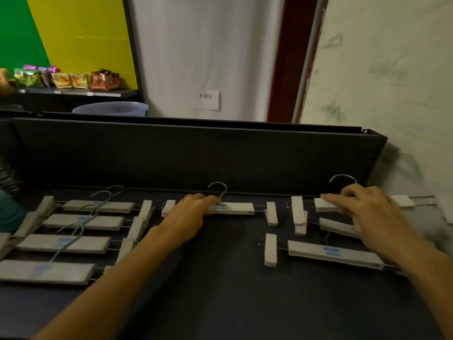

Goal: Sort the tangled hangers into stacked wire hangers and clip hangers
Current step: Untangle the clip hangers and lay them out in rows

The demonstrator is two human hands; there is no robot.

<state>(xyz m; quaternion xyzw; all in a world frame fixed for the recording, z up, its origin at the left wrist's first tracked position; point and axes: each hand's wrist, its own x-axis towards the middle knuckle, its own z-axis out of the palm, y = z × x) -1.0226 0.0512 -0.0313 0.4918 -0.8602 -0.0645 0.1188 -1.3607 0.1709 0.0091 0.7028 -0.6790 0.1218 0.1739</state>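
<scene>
White clip hangers with metal hooks lie on a dark table (220, 278). Several lie in an overlapping row at the left (73, 241). One clip hanger (235, 208) lies alone in the middle, and my left hand (188, 217) rests on its left half, fingers curled over the bar by the hook. On the right lies a loose group: a far hanger (326, 204) under my right hand (362, 212), whose fingers press on its bar, one below it (335, 227), and a nearer one with blue lettering (333, 255). No wire hanger is visible.
A dark upright panel (196, 155) backs the table. A pale wall (392, 94) stands at the right, close to the table's right end. A blue basin (112, 109) and a shelf of snack packets (73, 79) sit beyond. Dark objects (9, 192) crowd the left edge.
</scene>
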